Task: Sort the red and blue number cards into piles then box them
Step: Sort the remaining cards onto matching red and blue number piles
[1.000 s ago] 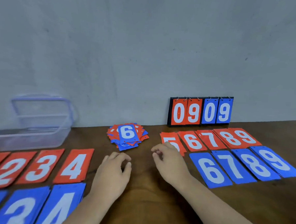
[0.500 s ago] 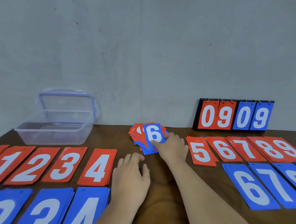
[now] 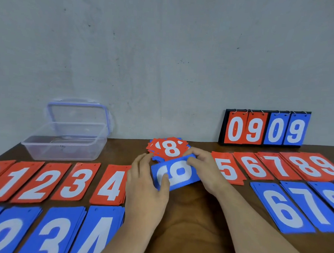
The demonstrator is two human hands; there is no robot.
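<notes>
A blue 6 card [image 3: 176, 172] lies turned sideways between my two hands, just above the table. My left hand [image 3: 145, 185] pinches its left end with the thumb on top. My right hand [image 3: 204, 167] pinches its right end. Behind it sits the mixed unsorted pile [image 3: 168, 148] with a red 8 on top. Sorted red piles 0 to 4 [image 3: 76, 181] and blue piles [image 3: 58, 231] lie at the left. Red piles 5 to 9 [image 3: 257, 166] and blue piles 6 onward [image 3: 285, 208] lie at the right.
A clear plastic box [image 3: 64, 140] with its lid leaning behind it stands at the back left against the wall. A flip scoreboard [image 3: 264, 128] showing 09 09 stands at the back right. Bare brown table [image 3: 192, 214] shows between my forearms.
My right hand took the blue 6 card off the mixed pile and pulled it nearer; my left hand came up and grasped its other end. A red 8 now tops the pile.
</notes>
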